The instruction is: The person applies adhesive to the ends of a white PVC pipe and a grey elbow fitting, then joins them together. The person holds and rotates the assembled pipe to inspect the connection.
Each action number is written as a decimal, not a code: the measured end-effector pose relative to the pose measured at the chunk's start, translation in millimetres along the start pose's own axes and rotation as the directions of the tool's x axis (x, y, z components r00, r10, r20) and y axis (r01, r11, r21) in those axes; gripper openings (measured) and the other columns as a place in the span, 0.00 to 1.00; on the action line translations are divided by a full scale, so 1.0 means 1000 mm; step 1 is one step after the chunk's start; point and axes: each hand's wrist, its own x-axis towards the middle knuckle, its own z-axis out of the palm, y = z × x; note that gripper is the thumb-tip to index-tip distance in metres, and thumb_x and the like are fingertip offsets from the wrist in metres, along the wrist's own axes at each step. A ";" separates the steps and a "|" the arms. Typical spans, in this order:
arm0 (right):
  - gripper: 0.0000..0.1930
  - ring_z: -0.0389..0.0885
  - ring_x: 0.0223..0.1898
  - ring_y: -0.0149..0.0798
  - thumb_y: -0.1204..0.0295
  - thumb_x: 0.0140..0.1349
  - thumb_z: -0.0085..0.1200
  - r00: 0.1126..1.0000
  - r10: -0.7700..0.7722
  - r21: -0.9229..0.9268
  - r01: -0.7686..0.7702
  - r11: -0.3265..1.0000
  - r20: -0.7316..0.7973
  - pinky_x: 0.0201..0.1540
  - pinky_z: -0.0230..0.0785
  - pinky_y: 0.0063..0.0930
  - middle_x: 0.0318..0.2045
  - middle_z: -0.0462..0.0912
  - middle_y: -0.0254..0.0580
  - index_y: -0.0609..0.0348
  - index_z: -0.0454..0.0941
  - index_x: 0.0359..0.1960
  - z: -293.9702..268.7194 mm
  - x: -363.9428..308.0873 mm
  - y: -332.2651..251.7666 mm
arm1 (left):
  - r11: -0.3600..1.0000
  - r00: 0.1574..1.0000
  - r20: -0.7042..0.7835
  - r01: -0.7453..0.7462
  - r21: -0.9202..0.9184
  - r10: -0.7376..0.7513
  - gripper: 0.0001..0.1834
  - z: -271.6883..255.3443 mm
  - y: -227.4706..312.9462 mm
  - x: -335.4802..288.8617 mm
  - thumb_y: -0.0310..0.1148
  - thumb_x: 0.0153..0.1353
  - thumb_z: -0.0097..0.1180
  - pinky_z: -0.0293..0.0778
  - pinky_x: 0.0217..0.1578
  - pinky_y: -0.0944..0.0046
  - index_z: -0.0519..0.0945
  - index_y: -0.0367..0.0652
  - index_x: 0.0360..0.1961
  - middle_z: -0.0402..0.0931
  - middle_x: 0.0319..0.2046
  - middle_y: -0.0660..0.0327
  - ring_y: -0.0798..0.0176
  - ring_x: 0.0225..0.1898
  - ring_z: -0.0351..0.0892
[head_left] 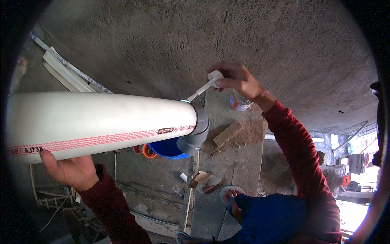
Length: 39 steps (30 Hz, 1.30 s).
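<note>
A thick white plastic pipe (105, 118) with a red dashed band stretches across the left half. Its narrow-looking far end meets a grey elbow fitting (194, 140). My left hand (75, 171) grips the pipe from below, thumb on the near side; its other fingers are partly hidden behind it. In my right hand (235, 80) is a glue brush (205, 88) with a white cap, pinched by that cap. The brush tip touches or nearly touches the top of the pipe beside the elbow. Below this hand a small can (239, 101) stands on a plank.
A rough cement wall (284, 44) rises just beyond my hands. A wooden block (228, 133) and folded sandpaper-like sheets (206, 181) lie on the dusty plank (248, 162). Behind the pipe sits a blue bucket (168, 149). White strips (69, 73) lean at the upper left.
</note>
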 end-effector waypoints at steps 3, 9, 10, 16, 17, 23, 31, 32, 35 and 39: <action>0.26 0.85 0.45 0.37 0.66 0.59 0.61 0.999 -0.007 -0.015 0.007 1.000 0.051 0.48 0.79 0.34 0.44 0.85 0.47 0.68 0.78 0.58 0.008 -0.003 0.002 | 1.000 0.998 0.060 -0.027 0.013 0.026 0.39 -0.006 0.002 0.002 0.48 0.64 0.64 0.60 0.71 0.43 0.66 0.41 0.71 0.69 0.68 0.54 0.50 0.68 0.67; 0.26 0.84 0.45 0.38 0.67 0.59 0.62 0.999 -0.050 -0.045 0.049 0.998 -0.019 0.49 0.79 0.34 0.43 0.84 0.46 0.68 0.77 0.58 0.009 -0.015 -0.007 | 1.000 1.000 0.003 -0.021 0.014 0.021 0.37 0.000 0.008 0.000 0.47 0.66 0.62 0.61 0.70 0.42 0.66 0.40 0.71 0.69 0.68 0.53 0.50 0.68 0.67; 0.26 0.84 0.45 0.37 0.67 0.59 0.62 0.996 -0.073 -0.038 0.071 0.997 -0.043 0.49 0.78 0.34 0.43 0.84 0.46 0.68 0.77 0.58 0.008 -0.018 -0.010 | 0.999 0.998 0.064 -0.007 0.046 0.004 0.36 0.003 0.006 -0.002 0.46 0.67 0.61 0.62 0.70 0.42 0.66 0.40 0.70 0.69 0.67 0.53 0.50 0.67 0.68; 0.25 0.84 0.46 0.36 0.67 0.60 0.64 0.997 -0.065 -0.097 0.060 0.993 -0.045 0.51 0.77 0.32 0.45 0.84 0.47 0.68 0.77 0.57 0.028 -0.037 -0.014 | 0.984 1.000 0.008 -0.031 0.173 0.030 0.36 0.027 0.004 -0.011 0.46 0.66 0.63 0.73 0.63 0.45 0.66 0.41 0.69 0.72 0.64 0.52 0.55 0.64 0.74; 0.25 0.84 0.46 0.36 0.67 0.60 0.64 0.997 -0.058 -0.101 0.053 0.993 -0.042 0.52 0.77 0.32 0.45 0.84 0.47 0.68 0.76 0.57 0.031 -0.038 -0.013 | 0.982 0.999 0.004 -0.032 0.184 0.032 0.36 0.031 0.005 -0.011 0.45 0.66 0.63 0.74 0.63 0.46 0.66 0.40 0.70 0.72 0.64 0.52 0.55 0.64 0.74; 0.24 0.84 0.47 0.38 0.69 0.61 0.64 0.987 -0.100 -0.111 0.087 0.990 -0.126 0.54 0.77 0.37 0.46 0.84 0.48 0.67 0.76 0.58 0.037 -0.048 -0.008 | 0.969 0.997 -0.064 -0.021 0.246 0.038 0.37 0.048 0.007 -0.012 0.44 0.65 0.64 0.77 0.60 0.49 0.65 0.38 0.69 0.72 0.63 0.50 0.57 0.62 0.75; 0.24 0.84 0.46 0.36 0.72 0.62 0.64 0.944 -0.253 -0.151 0.224 0.963 -0.212 0.52 0.77 0.33 0.43 0.84 0.45 0.66 0.75 0.59 0.058 -0.061 -0.006 | 0.951 0.988 -0.148 0.008 0.309 0.039 0.37 0.062 0.000 -0.019 0.44 0.65 0.65 0.78 0.58 0.53 0.65 0.38 0.69 0.74 0.61 0.51 0.59 0.60 0.76; 0.23 0.85 0.46 0.36 0.73 0.62 0.64 0.945 -0.243 -0.176 0.206 0.962 -0.219 0.51 0.78 0.33 0.43 0.84 0.45 0.66 0.75 0.58 0.062 -0.061 -0.004 | 0.951 0.988 -0.151 0.015 0.309 0.033 0.37 0.064 0.001 -0.018 0.44 0.65 0.65 0.78 0.58 0.53 0.65 0.38 0.69 0.74 0.61 0.51 0.59 0.60 0.76; 0.23 0.85 0.45 0.36 0.74 0.61 0.64 0.936 -0.251 -0.234 0.193 0.953 -0.247 0.48 0.79 0.33 0.41 0.84 0.45 0.66 0.75 0.58 0.065 -0.063 0.003 | 0.948 0.986 -0.161 0.014 0.317 0.039 0.38 0.067 0.003 -0.019 0.45 0.64 0.66 0.78 0.57 0.55 0.66 0.37 0.68 0.75 0.60 0.51 0.60 0.60 0.77; 0.22 0.86 0.44 0.37 0.75 0.60 0.64 0.935 -0.272 -0.407 0.162 0.899 -0.228 0.48 0.79 0.33 0.40 0.85 0.47 0.66 0.76 0.57 0.057 -0.066 -0.004 | 0.944 0.983 -0.173 0.002 0.331 0.059 0.38 0.069 0.005 -0.018 0.46 0.63 0.67 0.79 0.57 0.55 0.67 0.36 0.67 0.75 0.60 0.51 0.61 0.59 0.77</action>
